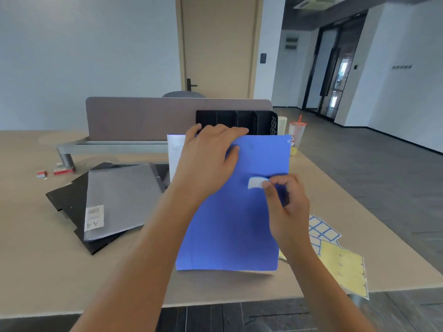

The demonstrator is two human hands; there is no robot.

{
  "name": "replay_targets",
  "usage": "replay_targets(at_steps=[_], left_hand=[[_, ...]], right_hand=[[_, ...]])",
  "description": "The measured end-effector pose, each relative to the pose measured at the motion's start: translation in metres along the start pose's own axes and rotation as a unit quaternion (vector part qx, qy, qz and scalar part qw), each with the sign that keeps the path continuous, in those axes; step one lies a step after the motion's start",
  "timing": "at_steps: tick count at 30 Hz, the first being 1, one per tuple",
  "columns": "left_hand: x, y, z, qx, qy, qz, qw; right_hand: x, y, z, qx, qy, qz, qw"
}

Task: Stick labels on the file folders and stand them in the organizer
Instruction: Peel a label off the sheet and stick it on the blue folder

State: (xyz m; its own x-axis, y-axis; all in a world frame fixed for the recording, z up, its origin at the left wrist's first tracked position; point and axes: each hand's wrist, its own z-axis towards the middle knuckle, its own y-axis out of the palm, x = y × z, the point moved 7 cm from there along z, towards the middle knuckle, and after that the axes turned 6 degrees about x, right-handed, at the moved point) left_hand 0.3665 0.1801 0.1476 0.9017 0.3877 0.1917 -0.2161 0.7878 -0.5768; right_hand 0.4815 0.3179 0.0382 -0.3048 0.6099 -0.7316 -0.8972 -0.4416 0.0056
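The left hand (211, 152) grips the flat blue plastic folder (235, 224) top, steadying it, while right hand (285, 200) fingertips pinch a small white label (256, 182) onto it.

I see two bare forearms reaching in from the bottom edge, no sleeves in view. My left hand (208, 157) and right hand (285, 207) wear no gloves, rings, watch or bands. Fingernails look short and plain.
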Motion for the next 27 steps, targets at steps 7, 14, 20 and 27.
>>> replay_targets(at_steps=[7,14,20,27], left_hand=[[0.021,0.000,0.007,-0.017,0.031,-0.017,0.999],[0.046,-0.002,0.016,-0.030,0.003,-0.035,0.999],[0.051,0.011,0.026,-0.081,-0.011,-0.073,0.994],[0.057,0.008,0.015,-0.023,0.012,-0.078,0.997]], right_hand=[[0.004,-0.029,0.009,0.017,0.049,0.022,0.998],[-0.019,-0.045,0.025,0.048,0.053,0.037,0.997],[-0.022,-0.052,0.033,0.044,0.075,0.016,0.996],[-0.030,-0.056,0.038,0.030,0.050,-0.010,0.998]])
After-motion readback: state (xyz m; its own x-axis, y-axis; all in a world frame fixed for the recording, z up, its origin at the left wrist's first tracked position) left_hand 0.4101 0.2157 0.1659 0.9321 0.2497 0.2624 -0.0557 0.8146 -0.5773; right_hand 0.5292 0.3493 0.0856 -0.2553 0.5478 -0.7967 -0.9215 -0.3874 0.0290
